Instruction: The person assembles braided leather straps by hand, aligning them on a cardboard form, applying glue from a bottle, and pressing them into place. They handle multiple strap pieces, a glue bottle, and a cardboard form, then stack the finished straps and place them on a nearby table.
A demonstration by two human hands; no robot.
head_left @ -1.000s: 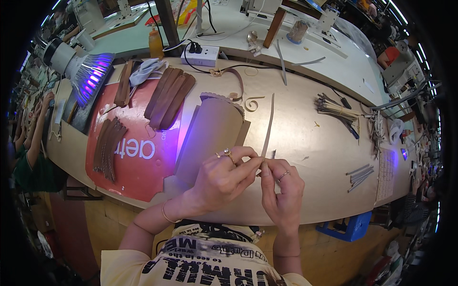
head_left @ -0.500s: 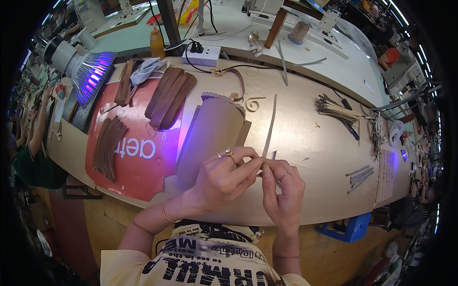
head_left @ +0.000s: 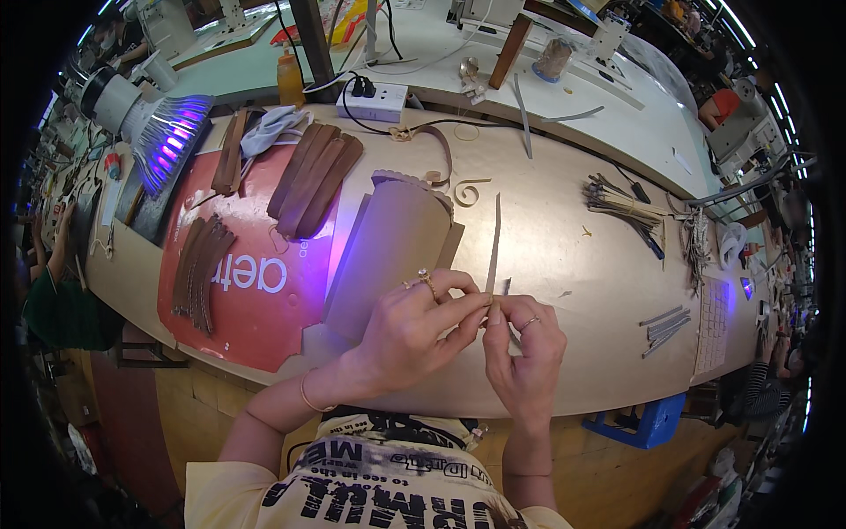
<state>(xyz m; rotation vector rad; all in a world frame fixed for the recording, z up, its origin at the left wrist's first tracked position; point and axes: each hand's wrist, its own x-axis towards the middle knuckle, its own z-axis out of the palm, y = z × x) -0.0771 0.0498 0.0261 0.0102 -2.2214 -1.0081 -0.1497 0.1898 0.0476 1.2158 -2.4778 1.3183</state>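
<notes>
A thin, narrow greyish-tan strip (head_left: 495, 242) stands out from my pinched fingertips toward the far side of the table. My left hand (head_left: 412, 331) grips it between thumb and forefinger. Thumb and fingers of my right hand (head_left: 526, 357) pinch at the same spot, the tips of both hands touching. A bit of the strip shows below the fingers, beside my right hand; the rest of that end is hidden. Just left of my hands stands a cardboard-coloured, box-like form (head_left: 397, 229) with a scalloped edge.
Brown strip bundles (head_left: 317, 181) lie on a red sheet (head_left: 256, 326) at the left, near a lit purple lamp (head_left: 172, 141). At the right are a bundle of thin strips (head_left: 626, 203) and several short grey strips (head_left: 665, 331). A power strip (head_left: 372, 104) sits at the back.
The strip's far end has come nearer to me, and less of it stands out beyond my fingers. Both hands have shifted only slightly and keep their pinch.
</notes>
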